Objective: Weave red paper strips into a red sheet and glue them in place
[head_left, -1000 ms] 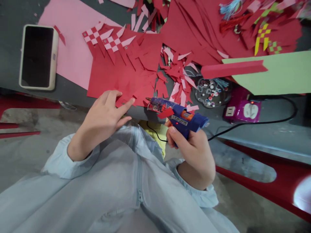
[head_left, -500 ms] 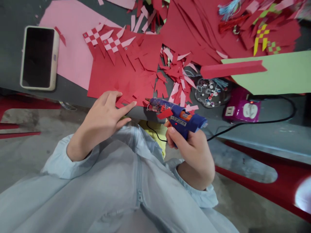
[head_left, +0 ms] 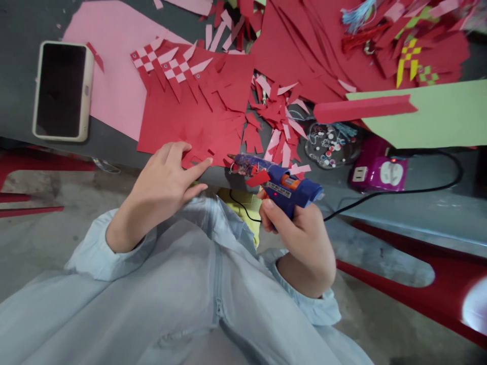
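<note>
My right hand (head_left: 299,235) is wrapped round the grip of a blue hot glue gun (head_left: 279,195), whose nozzle points left over the table edge. A small red light glows on its side, and a scrap of red paper shows against its barrel. My left hand (head_left: 167,175) rests with fingers apart at the lower edge of a large red paper sheet (head_left: 167,121); its fingertips lie near small red cut pieces. Farther up that sheet are woven red-and-white paper fish (head_left: 177,69) and several plain red cut strips.
A phone (head_left: 61,91) lies at left on pink paper (head_left: 114,45). Right of the red sheet are paper scraps (head_left: 274,106), a clear dish of beads (head_left: 330,144) and a purple power socket box (head_left: 380,170) with a black cord. Red stools (head_left: 445,274) flank the table.
</note>
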Tool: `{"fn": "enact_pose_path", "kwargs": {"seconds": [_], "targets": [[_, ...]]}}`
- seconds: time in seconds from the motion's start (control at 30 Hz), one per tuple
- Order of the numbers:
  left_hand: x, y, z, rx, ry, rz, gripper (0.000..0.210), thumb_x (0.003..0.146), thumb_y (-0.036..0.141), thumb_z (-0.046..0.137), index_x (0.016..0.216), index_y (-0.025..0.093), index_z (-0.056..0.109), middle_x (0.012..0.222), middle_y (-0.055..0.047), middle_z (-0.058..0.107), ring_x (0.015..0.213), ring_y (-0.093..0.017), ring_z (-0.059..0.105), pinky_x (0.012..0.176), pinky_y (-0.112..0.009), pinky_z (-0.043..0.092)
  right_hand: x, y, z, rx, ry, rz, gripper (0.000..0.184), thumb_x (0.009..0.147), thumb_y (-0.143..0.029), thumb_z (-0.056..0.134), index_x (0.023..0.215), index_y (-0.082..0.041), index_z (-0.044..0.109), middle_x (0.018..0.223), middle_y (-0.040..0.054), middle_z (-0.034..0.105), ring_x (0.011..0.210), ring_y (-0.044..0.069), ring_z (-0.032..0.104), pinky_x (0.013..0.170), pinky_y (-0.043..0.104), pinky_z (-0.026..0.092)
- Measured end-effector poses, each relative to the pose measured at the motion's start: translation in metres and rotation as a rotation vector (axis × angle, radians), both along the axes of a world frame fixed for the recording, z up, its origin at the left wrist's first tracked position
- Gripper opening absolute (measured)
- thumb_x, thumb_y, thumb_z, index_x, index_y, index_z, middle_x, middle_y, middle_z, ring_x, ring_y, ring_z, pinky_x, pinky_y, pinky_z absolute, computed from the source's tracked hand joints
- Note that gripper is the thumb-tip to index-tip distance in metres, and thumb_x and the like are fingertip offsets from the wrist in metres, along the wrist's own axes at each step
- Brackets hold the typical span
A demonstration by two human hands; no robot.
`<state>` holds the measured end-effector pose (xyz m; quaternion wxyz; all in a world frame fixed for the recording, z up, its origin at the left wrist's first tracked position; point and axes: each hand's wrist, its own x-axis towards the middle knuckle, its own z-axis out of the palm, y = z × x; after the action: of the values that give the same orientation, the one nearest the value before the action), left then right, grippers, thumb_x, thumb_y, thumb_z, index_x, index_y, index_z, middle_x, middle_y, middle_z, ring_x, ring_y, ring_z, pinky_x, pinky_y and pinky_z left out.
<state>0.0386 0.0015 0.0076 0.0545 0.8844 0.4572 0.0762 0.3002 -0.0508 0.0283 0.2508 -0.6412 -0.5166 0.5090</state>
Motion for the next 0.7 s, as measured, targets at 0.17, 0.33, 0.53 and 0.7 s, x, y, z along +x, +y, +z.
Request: {"fn": "enact_pose_path", "kwargs": {"seconds": [0.17,0.33,0.53,0.7], "targets": [[-0.001,0.0,-0.002,0.014,-0.027,-0.004,0.063,0.097,0.05,0.054,0.147,0.014,0.046,0.127,-0.023,0.055,0.116,-0.036,0.057,0.094,-0.054,0.054,0.0,-0.001,0.0,-0.01,-0.001,0.004,0.024,0.091,-0.044,0.059,0.093,-0.02,0.058,0.054,-0.0048,0.053,0.05,0.014,0.049,0.054,0.031,0.041],[0.001,0.0,0.0,0.022,0.034,0.002,0.052,0.098,0.045,0.053,0.14,0.016,0.054,0.13,-0.024,0.054,0.118,-0.037,0.058,0.094,-0.053,0.054,0.001,-0.002,-0.001,0.002,-0.006,0.003,0.024,0.091,-0.044,0.059,0.091,-0.02,0.058,0.054,-0.0047,0.053,0.05,0.014,0.049,0.054,0.031,0.04],[-0.007,-0.001,0.004,-0.065,-0.007,-0.058,0.062,0.098,0.049,0.053,0.151,0.019,0.042,0.14,-0.025,0.049,0.129,-0.04,0.054,0.099,-0.058,0.052,0.001,-0.002,-0.001,-0.004,-0.001,0.0,0.025,0.09,-0.045,0.058,0.091,-0.021,0.058,0.054,-0.0044,0.053,0.049,0.014,0.049,0.053,0.031,0.04],[-0.013,0.0,0.0,-0.078,-0.045,-0.045,0.059,0.1,0.048,0.05,0.143,0.009,0.049,0.143,-0.027,0.052,0.133,-0.039,0.053,0.104,-0.058,0.051,0.0,-0.003,-0.001,0.0,-0.005,-0.001,0.025,0.09,-0.046,0.06,0.09,-0.021,0.058,0.053,-0.0042,0.053,0.05,0.014,0.049,0.053,0.031,0.04]]}}
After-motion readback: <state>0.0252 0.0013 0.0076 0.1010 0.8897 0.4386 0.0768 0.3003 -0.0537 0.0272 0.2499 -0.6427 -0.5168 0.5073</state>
